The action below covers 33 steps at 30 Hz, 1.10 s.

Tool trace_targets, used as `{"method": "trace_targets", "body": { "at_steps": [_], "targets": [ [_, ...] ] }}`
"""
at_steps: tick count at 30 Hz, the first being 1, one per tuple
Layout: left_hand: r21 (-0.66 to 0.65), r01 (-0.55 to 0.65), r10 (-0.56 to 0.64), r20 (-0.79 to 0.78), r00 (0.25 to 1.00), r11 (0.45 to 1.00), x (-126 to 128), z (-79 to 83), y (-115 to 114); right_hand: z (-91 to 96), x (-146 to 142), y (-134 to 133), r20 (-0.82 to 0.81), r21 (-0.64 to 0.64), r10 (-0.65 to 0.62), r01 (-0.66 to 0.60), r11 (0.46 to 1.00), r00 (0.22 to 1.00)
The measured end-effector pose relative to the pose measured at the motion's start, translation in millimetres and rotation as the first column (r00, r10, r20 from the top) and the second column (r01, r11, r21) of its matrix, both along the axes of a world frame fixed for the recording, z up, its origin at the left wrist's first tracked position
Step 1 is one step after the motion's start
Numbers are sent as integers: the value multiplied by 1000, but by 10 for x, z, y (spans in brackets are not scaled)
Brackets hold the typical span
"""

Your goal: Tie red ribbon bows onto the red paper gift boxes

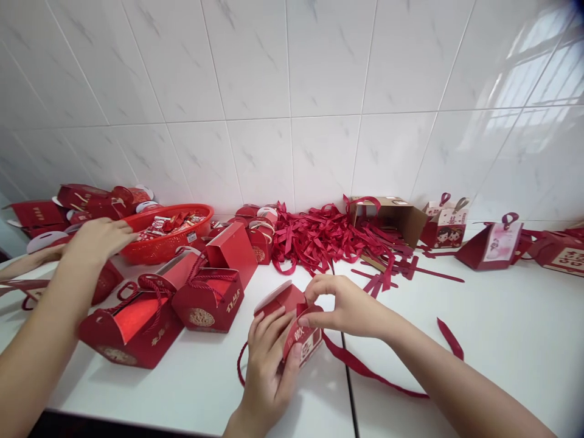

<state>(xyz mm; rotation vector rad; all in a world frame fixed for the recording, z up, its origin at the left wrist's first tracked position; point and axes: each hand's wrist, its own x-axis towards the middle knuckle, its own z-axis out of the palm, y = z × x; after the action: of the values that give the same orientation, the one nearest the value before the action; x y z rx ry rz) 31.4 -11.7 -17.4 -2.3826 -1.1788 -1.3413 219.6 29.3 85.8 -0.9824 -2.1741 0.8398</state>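
Observation:
My left hand [269, 359] wraps round a small red gift box [303, 344], fingers along its left side and thumb on the printed front. The box is tilted and its flap stands up at the back. My right hand [347, 307] pinches the red ribbon [365, 368] between thumb and forefinger at the top edge of the box. The loose ribbon trails right across the table and passes under my right forearm. A dark red cord [241, 365] hangs at the left of the box.
Red gift boxes with cord handles [137, 328] stand to the left. Another person's hand [98, 243] touches a red basket [159, 249] of wrapped sweets. Behind lie a heap of red ribbons [314, 234] and an open cardboard box [410, 222]. More gift boxes [490, 246] line the wall.

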Motion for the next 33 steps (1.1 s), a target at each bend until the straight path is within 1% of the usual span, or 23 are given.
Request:
{"method": "trace_targets", "body": {
  "at_steps": [4,6,8,10,12,15,17,19,21,24,26,27,31,33],
  "targets": [
    [10,-3,3,-3,1000,1000,3,2,1,26,24,32,-80,-96,62,-69,993,995],
    [20,-11,11,-6,1000,1000,5,3,4,61,47,48,-71,-114,77,-85,990,994],
    [28,-20,20,-7,1000,999,7,4,8,125,64,56,-30,-111,87,-89,990,996],
    [36,-26,26,-1,1000,999,10,6,10,218,63,49,26,-78,91,-89,993,996],
    [42,-24,23,9,1000,999,13,7,12,333,45,28,42,-21,90,-89,996,995],
    [34,-11,11,17,1000,999,21,6,15,517,7,-12,-59,69,53,-49,996,997],
    [21,-4,4,10,1000,1000,27,6,19,629,-12,-36,-169,121,4,16,992,986],
    [12,-1,1,7,1000,1000,33,8,20,722,-17,-59,-309,166,-30,85,983,951],
    [12,-4,4,5,1000,1000,38,16,16,799,-6,-87,-462,195,-39,144,970,886],
    [13,-18,18,-14,1000,1000,48,44,-1,903,44,-162,-629,240,6,187,953,777],
    [6,-36,36,-31,999,999,59,70,-15,975,93,-241,-682,260,33,200,945,731],
    [3,-43,43,-40,998,999,64,83,-22,1010,119,-289,-692,266,31,216,940,721],
    [2,-42,42,-74,996,999,79,118,-39,1128,193,-510,-704,272,-62,349,897,708],
    [-1,-41,41,-86,995,999,86,123,-44,1168,202,-614,-740,259,-66,374,891,670]
  ]
}}
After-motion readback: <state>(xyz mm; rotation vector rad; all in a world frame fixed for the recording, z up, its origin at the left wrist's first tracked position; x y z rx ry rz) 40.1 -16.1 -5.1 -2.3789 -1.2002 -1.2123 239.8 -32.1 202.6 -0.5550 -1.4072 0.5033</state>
